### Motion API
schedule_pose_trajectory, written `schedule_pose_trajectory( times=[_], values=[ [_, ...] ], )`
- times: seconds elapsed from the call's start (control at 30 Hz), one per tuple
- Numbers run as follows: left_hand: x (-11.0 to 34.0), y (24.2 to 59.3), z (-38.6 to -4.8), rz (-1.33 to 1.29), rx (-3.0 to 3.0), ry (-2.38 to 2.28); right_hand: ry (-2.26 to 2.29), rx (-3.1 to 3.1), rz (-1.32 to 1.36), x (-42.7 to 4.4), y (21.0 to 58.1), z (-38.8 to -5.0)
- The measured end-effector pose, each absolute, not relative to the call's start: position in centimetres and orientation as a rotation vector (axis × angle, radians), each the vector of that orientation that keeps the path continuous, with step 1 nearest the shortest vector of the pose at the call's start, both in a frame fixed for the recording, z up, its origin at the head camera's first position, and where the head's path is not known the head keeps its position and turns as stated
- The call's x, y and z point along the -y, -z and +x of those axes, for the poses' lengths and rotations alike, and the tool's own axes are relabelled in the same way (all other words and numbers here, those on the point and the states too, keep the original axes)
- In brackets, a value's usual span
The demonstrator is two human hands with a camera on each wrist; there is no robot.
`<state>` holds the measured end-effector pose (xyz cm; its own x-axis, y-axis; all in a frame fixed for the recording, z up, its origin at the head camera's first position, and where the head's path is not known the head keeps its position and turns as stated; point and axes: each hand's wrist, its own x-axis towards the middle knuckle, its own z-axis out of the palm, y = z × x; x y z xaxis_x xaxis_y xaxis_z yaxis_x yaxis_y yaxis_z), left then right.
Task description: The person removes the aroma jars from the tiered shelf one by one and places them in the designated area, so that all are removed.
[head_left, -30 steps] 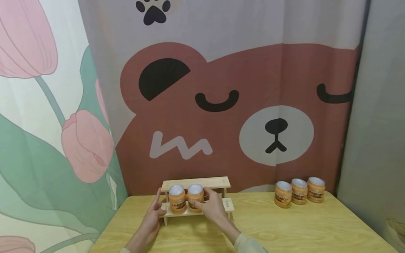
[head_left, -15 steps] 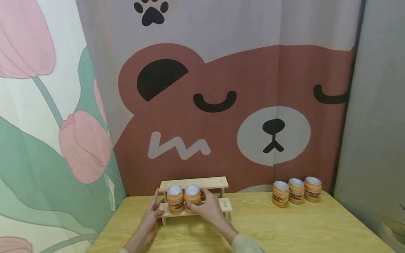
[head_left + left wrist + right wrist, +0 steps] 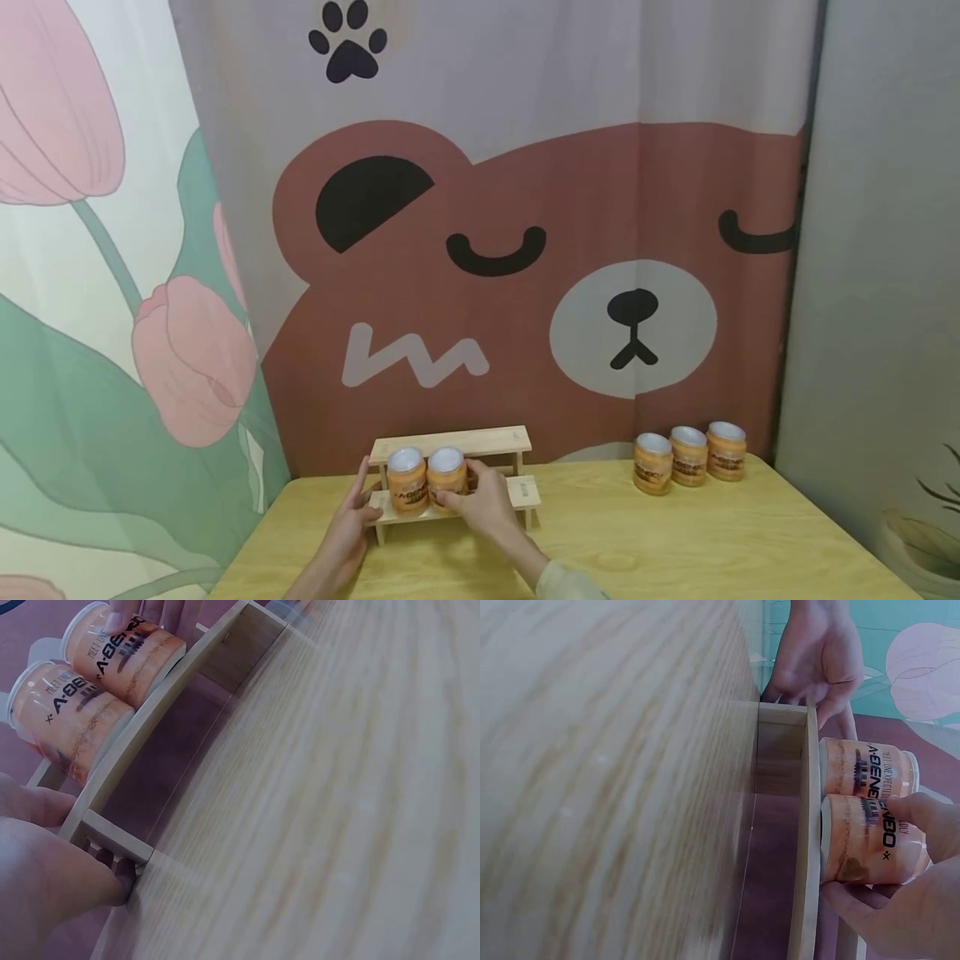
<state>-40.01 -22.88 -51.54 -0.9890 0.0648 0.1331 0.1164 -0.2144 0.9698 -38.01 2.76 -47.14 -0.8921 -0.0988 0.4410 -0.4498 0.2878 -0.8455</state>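
Observation:
A small two-step wooden rack (image 3: 480, 441) stands on the table, with two orange jars with whitish lids side by side on its lower step. My left hand (image 3: 347, 527) holds the rack's left end, thumb on the lower step and other fingers around the end leg, as the left wrist view shows. My right hand (image 3: 489, 505) grips the right jar (image 3: 447, 471) between thumb and fingers. That jar's base is at the step, close beside the left jar (image 3: 407, 482). In the right wrist view, the thumb lies across the label of the right jar (image 3: 866, 840).
Three similar orange jars (image 3: 688, 457) stand in a row at the table's back right. The wood-grain table (image 3: 615, 542) ends against a bear-printed curtain (image 3: 510, 358). A plant (image 3: 937, 533) shows at the far right edge.
The head view has shifted slightly, so the scene sits a little lower and further left. Both hands keep their places on the rack and the right jar.

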Motion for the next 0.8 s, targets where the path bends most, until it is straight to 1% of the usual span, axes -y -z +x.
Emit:
schedule_pose_trajectory(
  times=[0.2, 0.37, 0.53, 0.8],
  values=[
    [22.8, 52.3, -39.8, -0.225, 1.923, 2.436, -1.664, 2.262, 0.501, -3.5, 46.9, -37.5],
    [22.1, 52.1, -40.2, -0.288, 1.908, 2.446, -1.616, 2.25, 0.514, -5.9, 45.5, -37.4],
    [21.8, 51.9, -40.4, -0.276, 1.915, 2.439, -1.567, 2.244, 0.518, -8.4, 44.3, -36.6],
    [22.9, 51.7, -40.1, -0.278, 1.924, 2.415, -1.558, 2.185, 0.452, -11.4, 44.0, -35.5]
  ],
)
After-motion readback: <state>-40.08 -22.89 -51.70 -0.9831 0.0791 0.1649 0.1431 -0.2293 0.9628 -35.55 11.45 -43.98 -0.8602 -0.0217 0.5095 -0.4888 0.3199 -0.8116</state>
